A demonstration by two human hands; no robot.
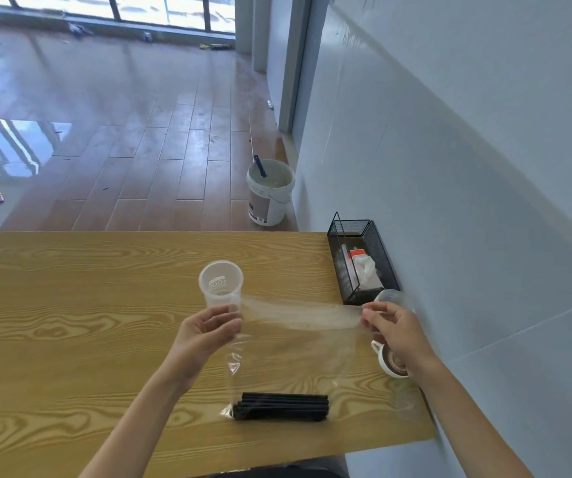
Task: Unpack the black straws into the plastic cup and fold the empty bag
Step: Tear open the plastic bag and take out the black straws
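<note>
Above the wood-grain surface [70,305], the left hand [208,334] and right hand [393,327] each pinched the clear bag [298,339] in a tight grip; black straws [282,407] lay inside, plastic cup [221,284] behind, bucket [270,191] on the floor.

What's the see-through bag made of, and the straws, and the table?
Bag: thin clear plastic film, probably; the table shows through and it crinkles shinily. Straws: likely plastic, matte black, though paper is possible. Table: wood-look top with smooth printed-looking grain, perhaps laminate.

Both hands [208,331] [389,327] raised, apparently pinching.
</note>
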